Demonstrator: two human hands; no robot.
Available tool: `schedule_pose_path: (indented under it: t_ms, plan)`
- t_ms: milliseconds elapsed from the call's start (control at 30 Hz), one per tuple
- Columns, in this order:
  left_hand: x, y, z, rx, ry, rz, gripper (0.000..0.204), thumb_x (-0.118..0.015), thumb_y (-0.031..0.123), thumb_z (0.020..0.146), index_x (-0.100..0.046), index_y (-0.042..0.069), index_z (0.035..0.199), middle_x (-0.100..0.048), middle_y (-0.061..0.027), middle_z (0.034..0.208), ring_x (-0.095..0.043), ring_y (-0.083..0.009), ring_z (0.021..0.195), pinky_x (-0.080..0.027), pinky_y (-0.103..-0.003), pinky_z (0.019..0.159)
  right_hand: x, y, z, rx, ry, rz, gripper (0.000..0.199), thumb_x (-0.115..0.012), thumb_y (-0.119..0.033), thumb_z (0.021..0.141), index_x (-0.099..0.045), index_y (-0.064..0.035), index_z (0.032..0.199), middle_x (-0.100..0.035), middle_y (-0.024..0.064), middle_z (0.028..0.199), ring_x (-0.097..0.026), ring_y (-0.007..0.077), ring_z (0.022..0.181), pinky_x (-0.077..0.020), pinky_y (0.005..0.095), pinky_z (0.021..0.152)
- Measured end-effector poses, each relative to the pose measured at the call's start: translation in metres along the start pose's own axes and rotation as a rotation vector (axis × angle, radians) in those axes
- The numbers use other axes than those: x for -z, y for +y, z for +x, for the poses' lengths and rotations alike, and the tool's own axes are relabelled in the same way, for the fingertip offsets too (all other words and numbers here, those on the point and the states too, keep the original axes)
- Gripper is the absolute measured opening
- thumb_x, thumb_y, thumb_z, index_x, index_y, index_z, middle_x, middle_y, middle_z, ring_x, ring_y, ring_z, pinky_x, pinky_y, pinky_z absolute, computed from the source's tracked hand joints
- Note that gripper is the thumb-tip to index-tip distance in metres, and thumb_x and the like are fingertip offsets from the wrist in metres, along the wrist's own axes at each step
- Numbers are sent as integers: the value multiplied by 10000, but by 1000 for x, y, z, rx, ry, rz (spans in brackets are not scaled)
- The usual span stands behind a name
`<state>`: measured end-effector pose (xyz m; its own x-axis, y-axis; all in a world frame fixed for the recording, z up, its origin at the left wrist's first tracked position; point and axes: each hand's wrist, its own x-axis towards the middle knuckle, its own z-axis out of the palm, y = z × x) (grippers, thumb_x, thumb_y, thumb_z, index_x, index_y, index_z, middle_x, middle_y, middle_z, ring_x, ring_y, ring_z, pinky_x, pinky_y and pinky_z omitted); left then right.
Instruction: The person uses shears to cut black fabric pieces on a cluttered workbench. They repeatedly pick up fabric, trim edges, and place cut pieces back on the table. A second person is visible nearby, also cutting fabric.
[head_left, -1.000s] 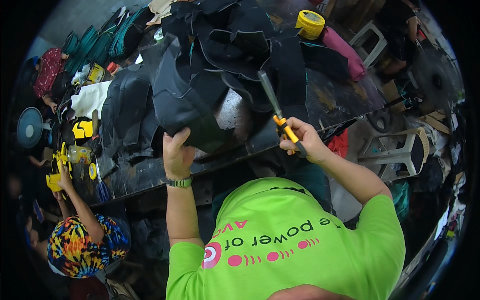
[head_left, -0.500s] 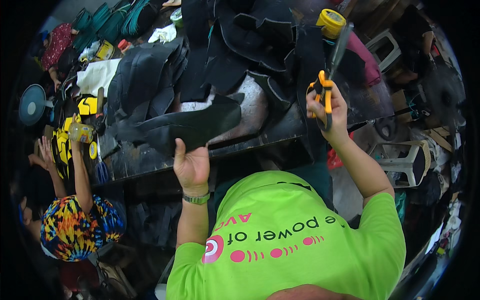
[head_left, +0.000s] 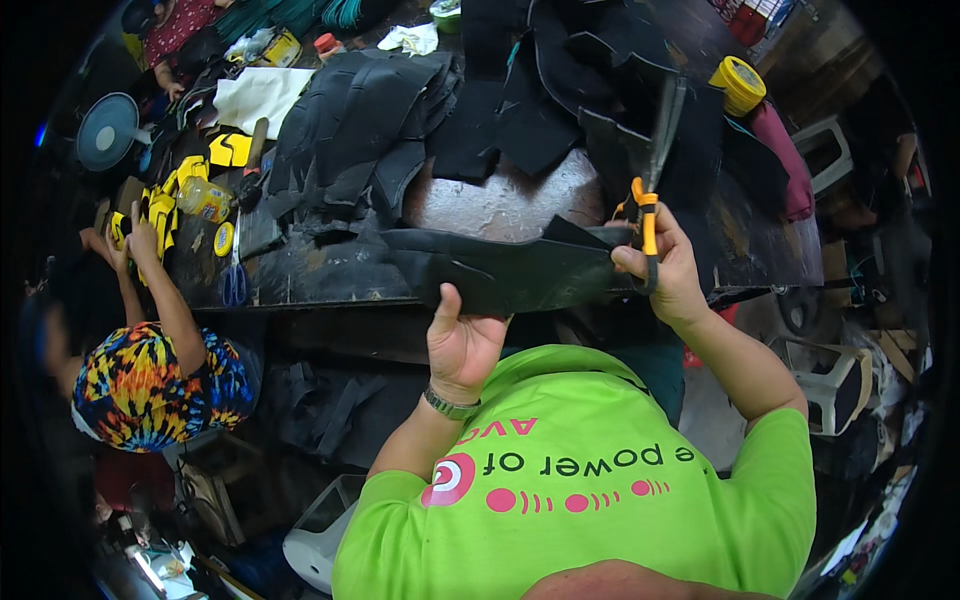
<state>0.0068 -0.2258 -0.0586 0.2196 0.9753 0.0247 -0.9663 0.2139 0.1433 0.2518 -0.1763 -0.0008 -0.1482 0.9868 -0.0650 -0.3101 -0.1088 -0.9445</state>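
My left hand (head_left: 465, 345) grips the lower edge of a long black sheet piece (head_left: 510, 275), thumb in front and fingers behind it. The piece is held up at the bench's front edge. In my right hand (head_left: 678, 270) is a pair of scissors (head_left: 650, 225) with orange and black handles, their long blades pointing up and away. The right thumb and fingertips also meet the right end of the piece; how firmly they pinch it I cannot tell. Just beyond lies a silvery worn slab (head_left: 505, 208), partly covered by black pieces.
Stacked black pieces (head_left: 345, 130) lie to the left, more black sheets (head_left: 590, 90) at the back. A yellow tub (head_left: 740, 85) stands back right. On the left are a jar (head_left: 205, 200), blue-handled scissors (head_left: 234, 285) and a co-worker's hands (head_left: 140, 235). A plastic stool (head_left: 825, 380) stands right.
My right hand with the scissors has come in to the right end of the black piece. My left hand has drawn the piece nearer and turned it more level. The view has shifted.
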Motion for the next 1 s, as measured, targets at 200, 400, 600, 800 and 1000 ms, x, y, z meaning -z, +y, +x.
schedule_pose_path:
  t_ms: [200,400,600,800,1000]
  plan:
    - [-36,10,-9,685,-69,946,338,-503,232,1009,-578,8,1251,-610,-139,1248,-589,-251,1151,-425,-357,1025,-3,-11,0,-61,9,71,430,-781,-14,737,-561,-70,1102,-566,-26,908,-580,67,817,-485,206,774]
    - [-83,68,9,-699,-356,2093,372,-802,150,735,-670,35,1063,-674,-119,1061,-634,-283,1021,-435,-461,982,-6,-23,2,-37,-5,44,448,-792,6,724,-570,-80,1104,-560,-30,899,-581,50,811,-495,206,768]
    - [-82,88,41,-296,-444,2098,303,-799,164,741,-673,17,974,-672,-108,869,-639,-264,806,-493,-351,785,-10,-29,12,51,2,60,431,-782,-19,753,-558,-63,1119,-586,-5,905,-597,66,783,-494,221,726]
    - [-115,150,65,-797,122,1917,273,-680,137,909,-659,-4,1141,-668,-48,992,-607,-94,877,-499,-245,784,-5,-38,-4,173,-78,-133,372,-719,-62,840,-514,-36,1149,-637,62,880,-627,96,760,-513,220,652]
    - [-98,220,201,-984,427,2696,451,-575,359,954,-583,46,1279,-631,-196,1166,-554,-344,1168,-412,-370,1001,-24,5,-8,-189,-293,-95,259,-743,-89,841,-531,-64,987,-614,14,822,-597,65,712,-488,208,604]
